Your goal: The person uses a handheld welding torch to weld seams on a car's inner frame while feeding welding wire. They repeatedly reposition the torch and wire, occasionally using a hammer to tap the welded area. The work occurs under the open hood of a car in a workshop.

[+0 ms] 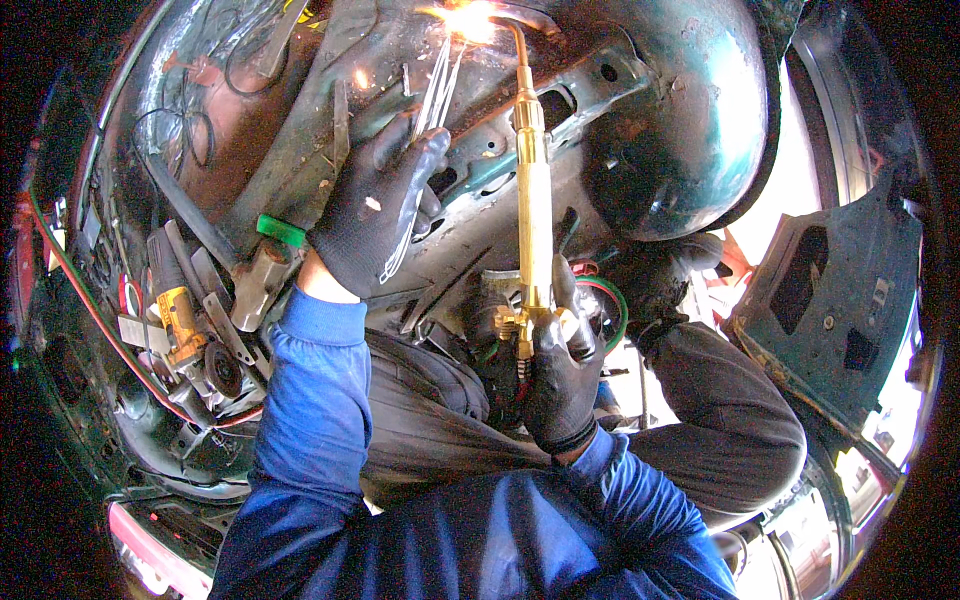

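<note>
My right hand [565, 385], in a black glove, is wrapped round the lower end of a brass gas welding torch [535, 200]. The torch stands nearly upright, its thin bent copper tip reaching a bright glow on the dark metal car panel [390, 60] at the top. My left hand [370, 205], also gloved, is closed on several thin, bent welding wires [437, 95]. Their far ends meet the glow, and a looped end shows below the palm. Glare hides exactly where wires, flame and metal touch.
A yellow angle grinder [180, 320] lies at left beside a metal tool with a green end [281, 231]. A red and green hose [90, 310] runs along the left. A rounded wheel housing [690, 120] bulges at upper right, above a loose dark panel [835, 310]. My bent legs are below.
</note>
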Tool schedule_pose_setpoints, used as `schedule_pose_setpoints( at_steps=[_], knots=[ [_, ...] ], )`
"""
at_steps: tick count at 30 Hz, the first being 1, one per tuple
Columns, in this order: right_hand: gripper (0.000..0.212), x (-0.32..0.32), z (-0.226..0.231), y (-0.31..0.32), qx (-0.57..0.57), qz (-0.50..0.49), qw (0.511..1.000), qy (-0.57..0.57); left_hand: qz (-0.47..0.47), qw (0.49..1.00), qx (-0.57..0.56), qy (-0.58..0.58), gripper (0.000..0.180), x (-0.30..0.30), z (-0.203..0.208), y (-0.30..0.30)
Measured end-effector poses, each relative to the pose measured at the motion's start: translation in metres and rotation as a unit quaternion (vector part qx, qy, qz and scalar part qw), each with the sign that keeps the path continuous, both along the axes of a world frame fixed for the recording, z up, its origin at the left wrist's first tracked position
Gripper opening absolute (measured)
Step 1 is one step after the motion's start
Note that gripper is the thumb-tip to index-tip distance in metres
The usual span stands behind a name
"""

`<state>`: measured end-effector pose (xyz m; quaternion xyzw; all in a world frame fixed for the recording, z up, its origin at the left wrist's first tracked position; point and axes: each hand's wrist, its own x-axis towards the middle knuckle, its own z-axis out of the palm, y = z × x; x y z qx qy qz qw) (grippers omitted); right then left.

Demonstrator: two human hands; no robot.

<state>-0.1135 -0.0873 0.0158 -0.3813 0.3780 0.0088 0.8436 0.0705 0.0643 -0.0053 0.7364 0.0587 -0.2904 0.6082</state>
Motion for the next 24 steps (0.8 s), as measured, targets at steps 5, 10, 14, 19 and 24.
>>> schedule_pose_setpoints(
  at_steps=[5,10,14,19,24],
  knots=[
    [0.062,0.0003,-0.0014,0.0006,-0.004,-0.001,1.0,-0.017,0.008,1.0,0.002,-0.006,0.049,-0.0017,-0.0002,-0.0001],
    [0.062,-0.0009,-0.0023,-0.0017,0.003,0.009,0.999,0.04,-0.001,1.0,0.005,-0.003,0.049,0.0009,-0.0004,0.0011],
    [0.062,-0.0003,-0.0021,-0.0003,0.014,-0.007,1.0,-0.008,0.014,1.0,0.005,-0.004,0.049,-0.0008,-0.0049,0.0009],
    [0.062,0.0012,-0.0015,0.0002,0.004,-0.008,1.0,-0.005,0.007,1.0,0.015,-0.014,0.047,-0.0007,-0.0042,0.0008],
    [0.062,0.0004,-0.003,-0.0001,-0.033,0.007,0.999,-0.001,0.029,0.999,0.015,0.002,0.045,-0.0014,0.0003,-0.0034]
  ],
)
